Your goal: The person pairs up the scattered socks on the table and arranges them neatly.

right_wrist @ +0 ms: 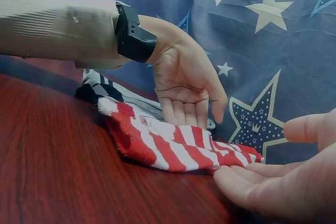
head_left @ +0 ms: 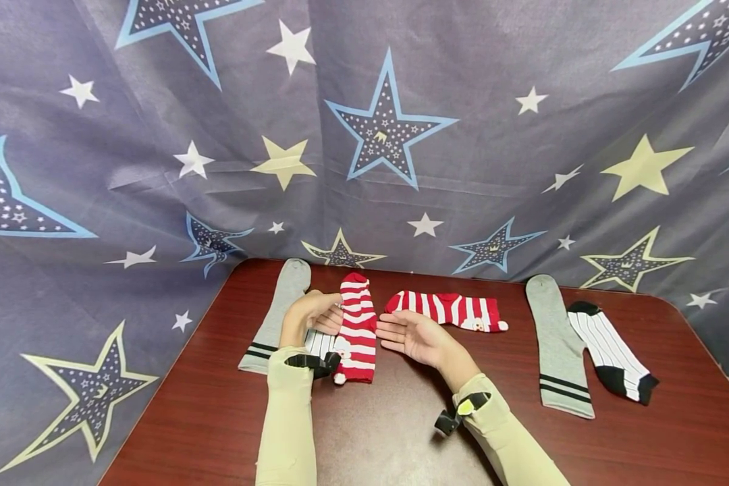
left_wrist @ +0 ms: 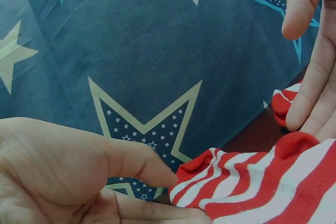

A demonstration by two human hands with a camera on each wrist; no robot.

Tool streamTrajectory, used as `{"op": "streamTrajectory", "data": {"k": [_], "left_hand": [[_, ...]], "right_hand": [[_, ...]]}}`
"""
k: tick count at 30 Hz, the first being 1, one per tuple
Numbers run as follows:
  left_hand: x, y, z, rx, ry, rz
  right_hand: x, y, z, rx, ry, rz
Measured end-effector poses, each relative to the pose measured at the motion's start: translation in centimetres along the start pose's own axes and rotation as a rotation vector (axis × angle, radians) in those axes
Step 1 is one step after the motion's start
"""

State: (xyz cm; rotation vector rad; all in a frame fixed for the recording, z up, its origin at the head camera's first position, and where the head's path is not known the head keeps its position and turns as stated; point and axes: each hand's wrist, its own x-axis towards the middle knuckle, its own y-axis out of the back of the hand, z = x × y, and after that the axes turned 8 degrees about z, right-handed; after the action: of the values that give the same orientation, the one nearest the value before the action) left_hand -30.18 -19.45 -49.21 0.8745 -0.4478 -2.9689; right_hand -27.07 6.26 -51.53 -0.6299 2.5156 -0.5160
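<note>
A red-and-white striped sock [head_left: 358,324] lies lengthwise on the table between my two hands. My left hand [head_left: 310,314] is at its left side with straight fingers, and the fingertips reach the sock's edge. On the other side, my right hand [head_left: 422,337] has its palm turned inward and its fingertips near the sock's right edge. In the right wrist view the striped sock [right_wrist: 168,148] lies flat on the table, with a white pompom at its cuff end. A second red-and-white sock [head_left: 449,308] lies crosswise just beyond my right hand.
Partly hidden behind my left forearm are a grey sock [head_left: 282,304] and a white sock with black lines [head_left: 320,343]. Another grey sock [head_left: 555,344] and a white-and-black sock [head_left: 610,351] lie at the right. A star-patterned curtain [head_left: 480,189] hangs along the table's far edge.
</note>
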Motion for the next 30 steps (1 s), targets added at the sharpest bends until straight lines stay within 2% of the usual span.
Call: {"op": "streamTrajectory", "data": {"k": [5,11,20,30], "left_hand": [[-0.02,-0.34,-0.02,0.054,-0.04,-0.013],[0.07,-0.68,-0.02,0.081,-0.065,0.01],[-0.12,-0.7,0.38,0.013,-0.107,0.013],[-0.33,-0.55,0.67,-0.037,-0.16,-0.047]], "right_hand": [[0.07,-0.23,0.13,0.016,0.009,0.006],[0.15,-0.33,0.24,0.033,0.017,0.001],[0.39,-0.43,0.23,0.092,0.008,0.054],[0.26,-0.58,0.36,0.096,-0.01,0.053]]}}
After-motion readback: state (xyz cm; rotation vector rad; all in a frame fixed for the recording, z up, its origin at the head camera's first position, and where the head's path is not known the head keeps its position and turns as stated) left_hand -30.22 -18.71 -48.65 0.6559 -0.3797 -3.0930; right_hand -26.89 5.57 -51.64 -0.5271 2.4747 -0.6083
